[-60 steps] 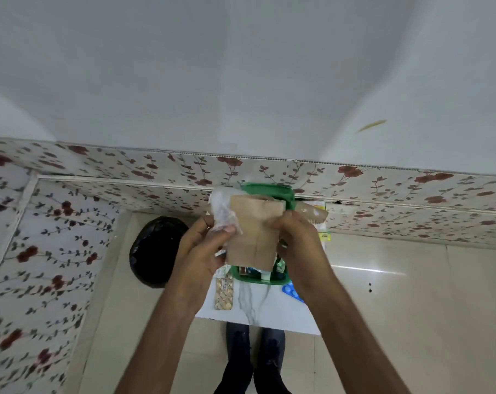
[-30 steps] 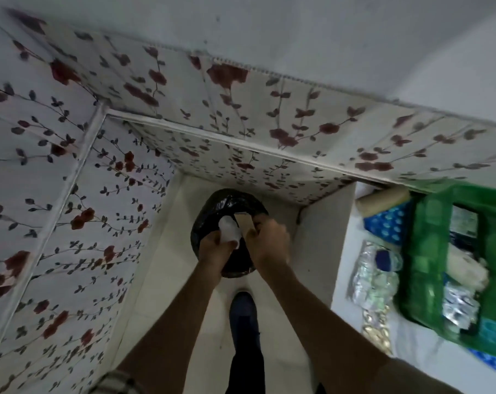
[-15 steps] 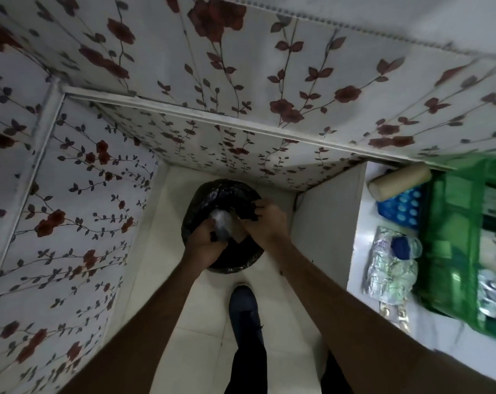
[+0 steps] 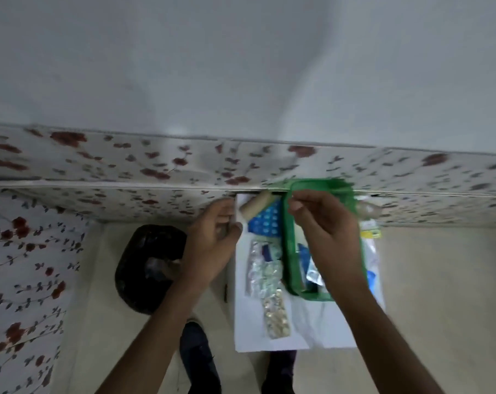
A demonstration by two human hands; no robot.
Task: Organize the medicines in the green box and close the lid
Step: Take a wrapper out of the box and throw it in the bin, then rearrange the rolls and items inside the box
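Both hands are up in front of the white surface (image 4: 306,331), and neither has anything in it. The left hand (image 4: 209,245) hangs at the surface's left edge, fingers loosely curled, palm turned in, gripping nothing. The right hand (image 4: 326,226) hovers over the green box (image 4: 290,268), fingers bent and relaxed, also gripping nothing that can be seen.

The green box sits directly beneath the right hand, open, its far rim showing past the knuckles and its near corner just below the wrist. Inside, blue and silvery packets (image 4: 309,265) peek out beside the forearm; the blur keeps their details out of reach.

Between the two hands lies a spread of medicines on the surface. A beige roll (image 4: 255,207) lies just past the left fingertips, touching a blue blister pack (image 4: 265,220). Below that, near the left wrist's right side, a clear bag of foil strips (image 4: 263,268) lies just beside the box's left wall. A strip of pale tablets (image 4: 276,317) lies nearer the body, between the forearms.

To the right of the right hand, a clear packet with a yellow label (image 4: 369,231) pokes out from behind the box.

Down on the floor, under the left forearm, sits a black bag (image 4: 144,263), its mouth open. Dark shoes (image 4: 198,354) show between the arms.
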